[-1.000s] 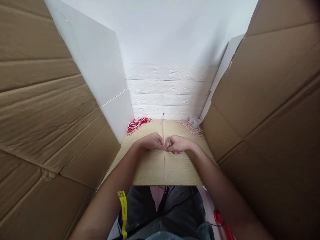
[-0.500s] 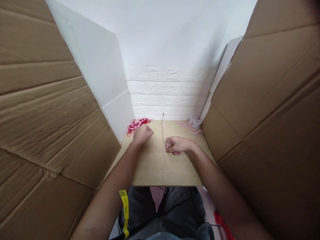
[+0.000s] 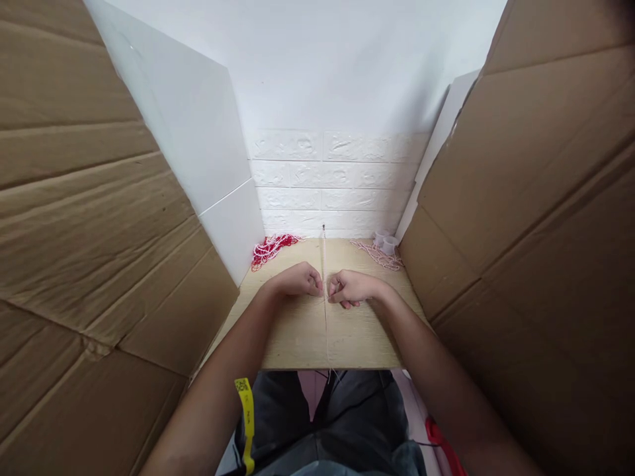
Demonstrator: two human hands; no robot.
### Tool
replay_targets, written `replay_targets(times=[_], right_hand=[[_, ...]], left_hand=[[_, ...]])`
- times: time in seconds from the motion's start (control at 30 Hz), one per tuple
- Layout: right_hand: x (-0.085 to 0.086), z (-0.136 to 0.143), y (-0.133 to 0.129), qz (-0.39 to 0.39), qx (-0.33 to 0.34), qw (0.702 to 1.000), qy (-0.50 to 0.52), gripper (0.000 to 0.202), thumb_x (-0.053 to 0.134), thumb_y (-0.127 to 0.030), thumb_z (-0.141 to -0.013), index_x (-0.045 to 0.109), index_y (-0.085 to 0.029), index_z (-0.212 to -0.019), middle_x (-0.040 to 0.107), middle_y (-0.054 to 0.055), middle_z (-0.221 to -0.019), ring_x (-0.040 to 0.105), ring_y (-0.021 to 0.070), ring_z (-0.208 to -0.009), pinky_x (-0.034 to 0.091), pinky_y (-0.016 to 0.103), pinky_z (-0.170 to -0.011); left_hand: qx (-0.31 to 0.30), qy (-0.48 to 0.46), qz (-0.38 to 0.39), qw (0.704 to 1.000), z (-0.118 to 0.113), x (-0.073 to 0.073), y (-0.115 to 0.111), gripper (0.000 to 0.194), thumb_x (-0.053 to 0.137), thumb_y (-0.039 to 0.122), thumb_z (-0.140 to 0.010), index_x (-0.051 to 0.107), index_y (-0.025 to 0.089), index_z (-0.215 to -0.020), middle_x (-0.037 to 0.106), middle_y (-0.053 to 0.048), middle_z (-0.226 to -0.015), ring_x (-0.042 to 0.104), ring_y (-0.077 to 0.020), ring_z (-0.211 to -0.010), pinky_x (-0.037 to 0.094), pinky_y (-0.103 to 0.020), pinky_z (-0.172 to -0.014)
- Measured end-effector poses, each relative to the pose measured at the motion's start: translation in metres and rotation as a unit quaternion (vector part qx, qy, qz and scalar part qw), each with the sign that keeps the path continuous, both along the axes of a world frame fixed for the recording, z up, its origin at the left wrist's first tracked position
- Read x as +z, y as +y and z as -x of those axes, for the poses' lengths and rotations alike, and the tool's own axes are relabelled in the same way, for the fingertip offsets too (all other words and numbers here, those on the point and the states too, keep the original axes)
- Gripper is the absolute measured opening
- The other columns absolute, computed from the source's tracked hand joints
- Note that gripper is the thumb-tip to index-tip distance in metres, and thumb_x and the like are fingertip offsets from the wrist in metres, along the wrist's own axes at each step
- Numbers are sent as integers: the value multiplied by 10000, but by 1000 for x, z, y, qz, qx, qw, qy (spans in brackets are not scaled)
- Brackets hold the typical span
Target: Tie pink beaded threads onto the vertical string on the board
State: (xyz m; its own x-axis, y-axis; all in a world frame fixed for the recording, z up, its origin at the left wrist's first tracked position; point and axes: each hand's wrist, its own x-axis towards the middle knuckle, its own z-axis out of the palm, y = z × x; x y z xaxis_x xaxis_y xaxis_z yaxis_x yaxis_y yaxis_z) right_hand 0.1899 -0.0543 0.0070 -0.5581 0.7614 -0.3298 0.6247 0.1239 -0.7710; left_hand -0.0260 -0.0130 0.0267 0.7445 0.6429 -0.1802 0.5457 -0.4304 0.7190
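A thin pale cord [image 3: 326, 337] runs taut from a small nail [image 3: 323, 227] at the wall to the board's front edge and hangs over it. My left hand [image 3: 301, 279] is closed in a pinch just left of this cord, near its middle. Just right of it, my right hand [image 3: 351, 287] is also pinched, thumb and index finger together and the other fingers curled. Fine string ends seem to lie between the fingertips of both hands, close to the taut cord. They are too thin to follow clearly.
A pile of red and white cords [image 3: 272, 250] lies at the board's back left. Pale pink cords [image 3: 380, 254] and small clear plastic cups [image 3: 388, 244] are at the back right. Tall cardboard panels [image 3: 124, 264] flank the wooden board [image 3: 292, 340] on both sides.
My left hand has come down and to the right, from near the red and white cords to beside the taut cord. My right hand has stayed in place.
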Motion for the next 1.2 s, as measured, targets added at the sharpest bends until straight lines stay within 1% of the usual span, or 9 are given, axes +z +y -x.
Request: replay_targets(times=[0.23,0.47,0.6,0.7,0.8,0.9,0.97,1.07,1.2], right_hand=[[0,0,0,-3,-7,1000,-6,117,655,-187,-775,595,-171,-875,582,-69,-497,455,66,-364,331,167,-380],[4,2,-2,4,-6,1000,-5,96,673,-185,-787,597,-166,-843,561,-75,-467,426,63,-349,328,169,-376],[5,2,-3,2,-5,1000,-5,68,652,-180,-792,595,-165,-826,560,-73,-470,417,60,-345,323,169,-369],[5,2,-3,7,-8,1000,-9,74,658,-185,-792,602,-162,-835,558,-71,-465,423,63,-346,323,170,-374],[5,2,-3,5,-9,1000,-11,86,662,-178,-787,606,-163,-851,556,-72,-457,432,68,-346,327,171,-378],[5,2,-3,0,-9,1000,-17,98,660,-176,-782,604,-167,-862,560,-74,-461,436,66,-343,329,168,-380],[5,2,-3,3,-8,1000,-18,101,662,-186,-785,604,-168,-865,564,-74,-465,434,67,-340,327,171,-379],[4,2,-2,5,-8,1000,-17,96,663,-197,-789,609,-165,-862,571,-69,-468,434,70,-339,325,177,-376],[3,2,-2,-5,-6,1000,-16,81,651,-192,-782,607,-166,-845,575,-62,-476,464,78,-362,343,175,-380]], left_hand=[[34,-24,-28,999,3,0,4,282,705,381,-700,757,139,-833,613,7,-644,488,-123,-596,337,-239,-555],[212,-25,-142,967,13,-7,17,196,701,349,-730,717,161,-780,680,-39,-734,562,-157,-653,360,-255,-580],[367,46,-207,906,19,-9,22,144,687,338,-754,704,204,-806,728,-77,-878,616,-214,-770,366,-281,-640],[411,75,-224,880,22,-8,22,122,672,305,-754,701,211,-827,725,-88,-909,624,-233,-814,372,-284,-668],[316,27,-210,925,20,-5,17,165,676,298,-737,698,196,-865,684,-50,-798,588,-188,-717,364,-261,-624],[126,-40,-105,986,12,-2,10,225,687,348,-725,713,168,-856,594,8,-656,503,-135,-597,331,-241,-556],[47,-41,-42,997,8,-2,6,277,712,370,-695,736,152,-865,558,26,-606,472,-120,-572,316,-237,-541],[-2,-19,-5,1000,3,-1,2,293,723,371,-666,758,139,-840,596,15,-626,485,-118,-595,333,-235,-556],[-5,6,-3,1000,3,-1,2,263,686,345,-679,766,139,-823,625,3,-647,486,-119,-593,333,-234,-548]])
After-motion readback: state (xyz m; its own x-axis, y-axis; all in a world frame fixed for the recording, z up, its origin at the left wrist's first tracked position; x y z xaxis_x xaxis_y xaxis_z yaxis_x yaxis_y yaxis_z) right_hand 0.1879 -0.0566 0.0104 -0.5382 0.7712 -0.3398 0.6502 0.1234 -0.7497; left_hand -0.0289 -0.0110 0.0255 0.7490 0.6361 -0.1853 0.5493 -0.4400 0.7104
